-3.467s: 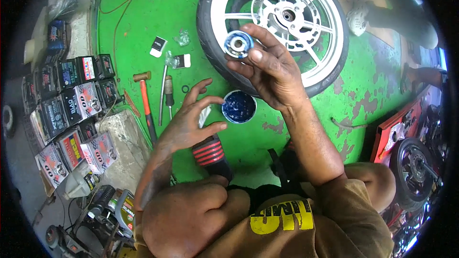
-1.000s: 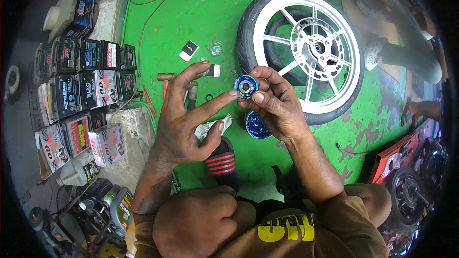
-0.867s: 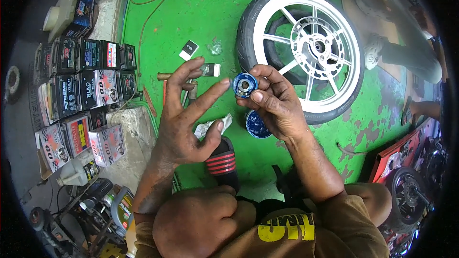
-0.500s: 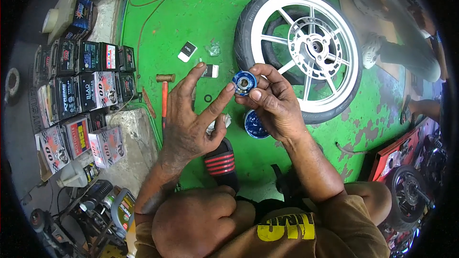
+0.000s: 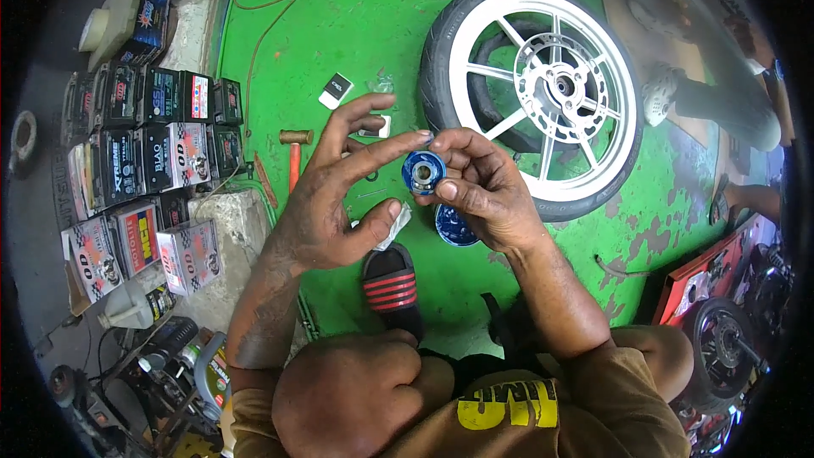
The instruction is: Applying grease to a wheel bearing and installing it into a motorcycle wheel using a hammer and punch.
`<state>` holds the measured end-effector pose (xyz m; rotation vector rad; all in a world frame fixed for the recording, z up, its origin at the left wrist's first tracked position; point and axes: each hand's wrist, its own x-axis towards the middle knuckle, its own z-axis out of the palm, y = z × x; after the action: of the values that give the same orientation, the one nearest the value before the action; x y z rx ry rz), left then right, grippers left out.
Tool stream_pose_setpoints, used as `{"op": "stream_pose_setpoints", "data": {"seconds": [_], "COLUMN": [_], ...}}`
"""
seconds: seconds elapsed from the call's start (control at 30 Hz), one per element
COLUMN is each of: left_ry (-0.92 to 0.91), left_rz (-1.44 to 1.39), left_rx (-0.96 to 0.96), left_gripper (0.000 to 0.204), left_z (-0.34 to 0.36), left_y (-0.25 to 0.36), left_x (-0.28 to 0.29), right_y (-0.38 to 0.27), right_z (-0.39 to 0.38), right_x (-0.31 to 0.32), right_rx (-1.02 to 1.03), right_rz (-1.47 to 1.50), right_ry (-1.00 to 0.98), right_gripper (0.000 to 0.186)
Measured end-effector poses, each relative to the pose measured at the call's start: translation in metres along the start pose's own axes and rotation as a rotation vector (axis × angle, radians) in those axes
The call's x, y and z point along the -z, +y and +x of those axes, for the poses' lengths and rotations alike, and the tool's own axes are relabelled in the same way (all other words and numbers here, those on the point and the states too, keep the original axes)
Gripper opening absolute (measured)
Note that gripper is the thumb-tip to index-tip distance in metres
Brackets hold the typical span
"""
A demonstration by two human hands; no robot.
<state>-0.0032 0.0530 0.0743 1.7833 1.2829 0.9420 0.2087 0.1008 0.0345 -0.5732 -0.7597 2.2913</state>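
My right hand (image 5: 500, 208) pinches a small ball bearing (image 5: 417, 188) between thumb and fingers. Blue grease coats the ring around its central hole. My left hand (image 5: 318, 191) is open, its fingers spread. Its index fingertip, smeared with blue, reaches the upper edge of the bearing by my right fingers; whether it touches cannot be made out. Partly hidden under my right hand, a round tub of blue grease (image 5: 458, 231) stands on the green floor (image 5: 398, 30).
Beyond my hands a white motorcycle wheel (image 5: 536, 85) with a black tyre lies flat. A hammer (image 5: 294, 153), small boxes (image 5: 336, 90) and a striped sandal (image 5: 390, 290) are nearby. Stacked battery boxes (image 5: 114, 174) line the left. A person's leg (image 5: 716, 106) shows at right.
My left index finger has moved from the bearing's left side to its upper edge, and the left thumb has spread outward. The bearing has shifted slightly left and down.
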Motion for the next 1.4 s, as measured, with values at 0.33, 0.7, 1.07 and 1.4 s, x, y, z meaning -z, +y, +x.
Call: {"op": "stream_pose_setpoints", "data": {"seconds": [0.33,0.7,1.07,1.4], "left_ry": [0.025,0.056,0.203,0.24], "left_rz": [0.169,0.057,0.48,0.317], "left_rx": [0.054,0.025,-0.046,0.059], "left_gripper": [0.062,0.064,0.08,0.069], "left_z": [-0.012,-0.027,-0.029,-0.025], "left_y": [0.013,0.011,-0.005,0.019], "left_x": [-0.001,-0.012,-0.04,-0.025], "right_y": [0.001,0.002,0.006,0.006], "right_z": [0.001,0.003,0.004,0.003], "right_x": [-0.003,-0.003,-0.012,-0.005], "right_rx": [0.056,0.093,0.144,0.16], "right_rz": [0.064,0.05,0.084,-0.07], "right_ry": [0.057,0.098,0.137,0.118], "right_gripper": [0.04,0.037,0.036,0.036]}}
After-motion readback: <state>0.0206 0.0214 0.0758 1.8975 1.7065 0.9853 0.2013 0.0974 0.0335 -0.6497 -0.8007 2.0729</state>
